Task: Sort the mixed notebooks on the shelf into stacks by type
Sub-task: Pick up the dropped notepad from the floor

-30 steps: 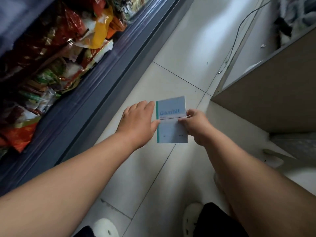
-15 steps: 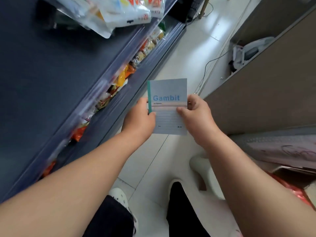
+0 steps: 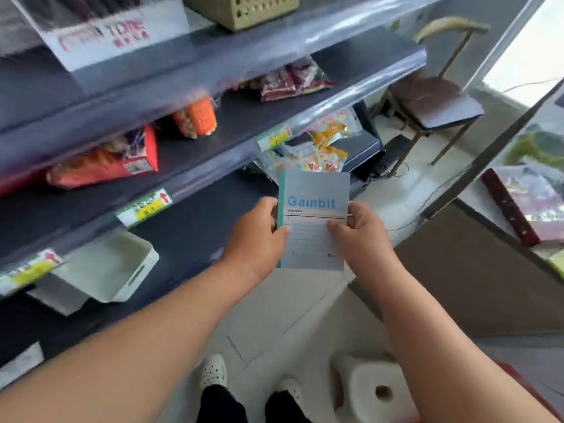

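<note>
1. Between the thumbs, out in front of the shelving: the left hand (image 3: 256,236) has its thumb across the spine edge of the notebook (image 3: 314,221), with its fingers curled behind. The right hand (image 3: 360,236) pinches the opposite edge, thumb on the cover and fingers mostly hidden behind it. Both hands grip the notebook and nothing else.
2. The notebook is upright in the air with its cover facing the camera, over the floor (image 3: 274,315). It is just beside the front of the lower shelf (image 3: 195,233) and not resting on it. No other notebooks or stacks are in view (so I cannot tell where it belongs).
3. Materials: it is a thin, flat rectangle with a soft, pale blue-grey matte cover. There is a teal strip down the spine and ruled lines on the lower half. It probably flexes easily.
4. Risks, as judged from here:
   - Both grips are on the edges. If one hand lets go early, the thin book could bend, slip and drop to the smooth tile.
   - The clear rail (image 3: 201,181) along the shelf above could catch the top corner on the way in.
   - The dark shelf board looks slick, so a stack could slide on it.
   - The white tray (image 3: 106,267) and the crinkly snack bags (image 3: 100,161) sit near enough to get knocked.
   - Motion blur on the left suggests haste, which could lead to a misfile.
</note>
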